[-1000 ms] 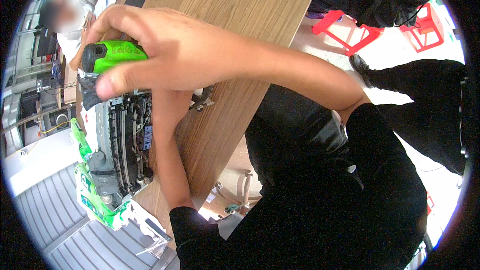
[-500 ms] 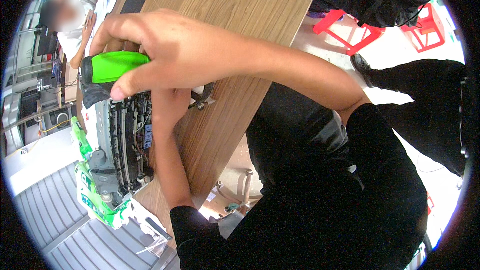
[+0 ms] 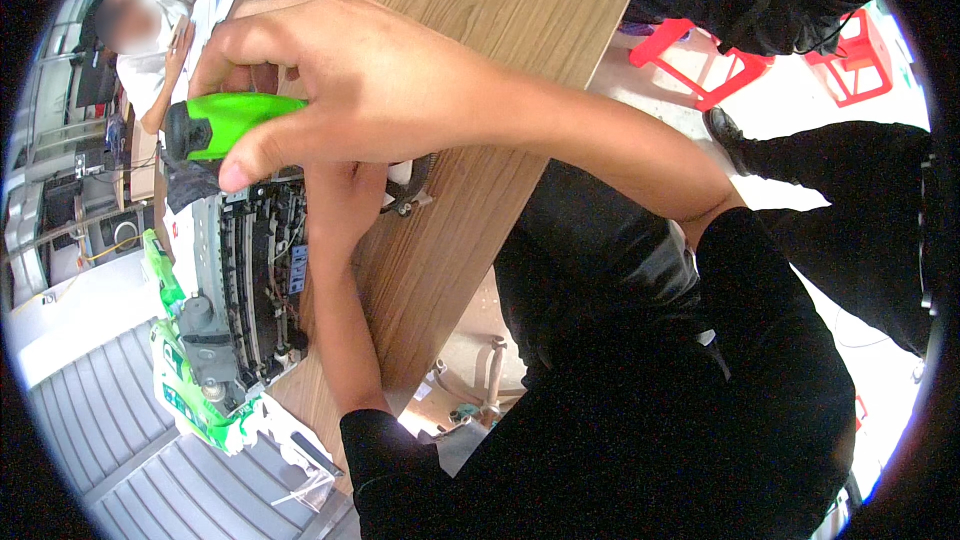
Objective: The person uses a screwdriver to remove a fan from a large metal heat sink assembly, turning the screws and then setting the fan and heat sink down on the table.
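My right hand (image 3: 345, 80) reaches across from the right with its fingers curled round a thick green-and-black screwdriver handle (image 3: 235, 123). The handle's black end cap points left, and any shaft is hidden by my hands. Below it my left hand (image 3: 347, 200) extends up from the lower edge, its wrist bent and its fingers out of sight behind my right hand. Beside my left forearm lies an opened machine (image 3: 262, 285), like a printer with its cover off, showing dark rails, rollers and wiring. A black piece (image 3: 193, 186) sits at its upper end, under the screwdriver handle.
The wooden table (image 3: 440, 210) runs diagonally, with its edge near my body. Green-and-white plastic packaging (image 3: 185, 395) lies beyond the machine. A co-worker in a white top (image 3: 155, 60) sits at upper left, and red stools (image 3: 850, 60) stand at upper right.
The screwdriver handle has turned and tilted a little in my right hand, showing more of its black end cap. My right hand's fingers have shifted slightly upward; my left arm has hardly moved.
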